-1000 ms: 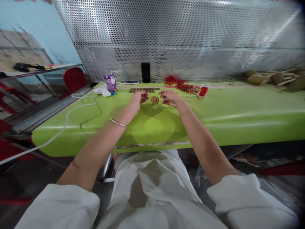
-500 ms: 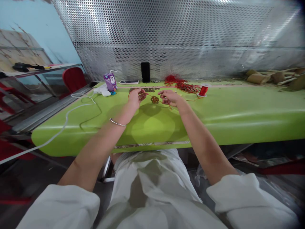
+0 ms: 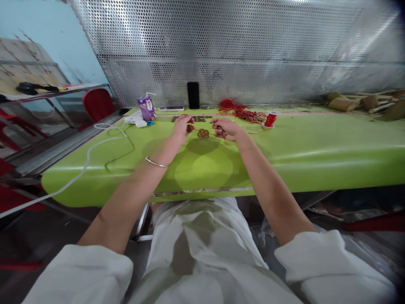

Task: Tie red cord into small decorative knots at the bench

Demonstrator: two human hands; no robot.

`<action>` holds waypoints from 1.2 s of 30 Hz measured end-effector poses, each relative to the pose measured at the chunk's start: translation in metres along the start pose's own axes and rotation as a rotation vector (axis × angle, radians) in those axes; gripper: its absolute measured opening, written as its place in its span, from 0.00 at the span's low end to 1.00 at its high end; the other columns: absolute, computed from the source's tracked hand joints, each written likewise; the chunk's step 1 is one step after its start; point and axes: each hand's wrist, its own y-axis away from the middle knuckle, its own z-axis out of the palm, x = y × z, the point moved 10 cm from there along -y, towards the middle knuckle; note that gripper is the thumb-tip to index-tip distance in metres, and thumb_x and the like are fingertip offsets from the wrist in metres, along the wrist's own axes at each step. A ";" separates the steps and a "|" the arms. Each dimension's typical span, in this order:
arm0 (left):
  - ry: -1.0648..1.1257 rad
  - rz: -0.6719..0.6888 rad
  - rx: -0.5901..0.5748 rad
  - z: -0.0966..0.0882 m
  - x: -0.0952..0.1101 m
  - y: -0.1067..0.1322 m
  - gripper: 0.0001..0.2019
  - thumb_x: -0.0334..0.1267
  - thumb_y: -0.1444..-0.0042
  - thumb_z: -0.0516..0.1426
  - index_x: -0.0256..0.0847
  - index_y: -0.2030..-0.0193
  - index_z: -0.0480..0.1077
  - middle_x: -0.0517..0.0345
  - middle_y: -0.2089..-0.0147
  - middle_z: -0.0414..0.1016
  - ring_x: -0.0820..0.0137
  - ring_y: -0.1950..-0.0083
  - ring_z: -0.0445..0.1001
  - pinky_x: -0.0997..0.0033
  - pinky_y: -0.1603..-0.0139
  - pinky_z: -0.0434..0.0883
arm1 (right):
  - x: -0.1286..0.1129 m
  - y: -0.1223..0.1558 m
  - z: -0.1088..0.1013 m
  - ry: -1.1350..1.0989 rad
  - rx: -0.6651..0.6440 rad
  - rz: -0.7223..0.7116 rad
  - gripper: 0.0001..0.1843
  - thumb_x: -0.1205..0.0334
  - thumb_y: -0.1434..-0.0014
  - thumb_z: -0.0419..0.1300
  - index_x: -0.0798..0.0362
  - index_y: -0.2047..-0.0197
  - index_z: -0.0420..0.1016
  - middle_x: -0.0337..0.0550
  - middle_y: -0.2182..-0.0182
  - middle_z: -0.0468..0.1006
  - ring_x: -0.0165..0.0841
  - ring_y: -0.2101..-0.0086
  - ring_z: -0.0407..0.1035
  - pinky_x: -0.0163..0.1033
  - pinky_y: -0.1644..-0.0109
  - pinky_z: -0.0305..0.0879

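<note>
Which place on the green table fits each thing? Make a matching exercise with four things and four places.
Things:
1. red thread spool
2. purple drink carton
3. black phone
4. brown coin cluster

Places:
A. standing against the mesh panel
B. between the two hands
C. right of the red thread pile
D. far left, beside a white cable

Pairs: 1-C, 2-D, 3-A, 4-B

Legible text, 1 item: you've got a purple carton (image 3: 147, 108) at the far left of the green table (image 3: 316, 147), w/ a large white mark on its face that reads approx. as "2"; rest of the print too small to read. No other lettering, brands or nos. readable anywhere.
</note>
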 end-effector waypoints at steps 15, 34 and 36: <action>-0.281 0.291 -0.174 0.028 0.032 0.017 0.11 0.39 0.37 0.57 0.38 0.70 0.73 0.57 0.66 0.78 0.74 0.67 0.75 0.75 0.64 0.69 | -0.023 0.003 0.036 0.631 -0.154 -0.455 0.04 0.63 0.42 0.60 0.53 0.64 0.74 0.39 0.69 0.73 0.27 0.72 0.64 0.35 0.67 0.62; -0.154 0.010 -0.521 0.059 -0.010 0.027 0.10 0.33 0.47 0.65 0.34 0.59 0.72 0.50 0.59 0.76 0.68 0.59 0.77 0.57 0.47 0.71 | -0.020 -0.006 0.014 0.219 -0.048 -0.355 0.11 0.55 0.40 0.63 0.51 0.66 0.67 0.31 0.77 0.63 0.22 0.80 0.54 0.28 0.78 0.50; -0.173 0.006 -0.526 0.059 -0.012 0.029 0.12 0.35 0.48 0.67 0.34 0.60 0.72 0.49 0.60 0.77 0.69 0.60 0.77 0.57 0.46 0.70 | -0.019 -0.005 0.014 0.136 -0.043 -0.317 0.12 0.55 0.39 0.63 0.50 0.67 0.63 0.29 0.79 0.59 0.21 0.81 0.51 0.28 0.79 0.48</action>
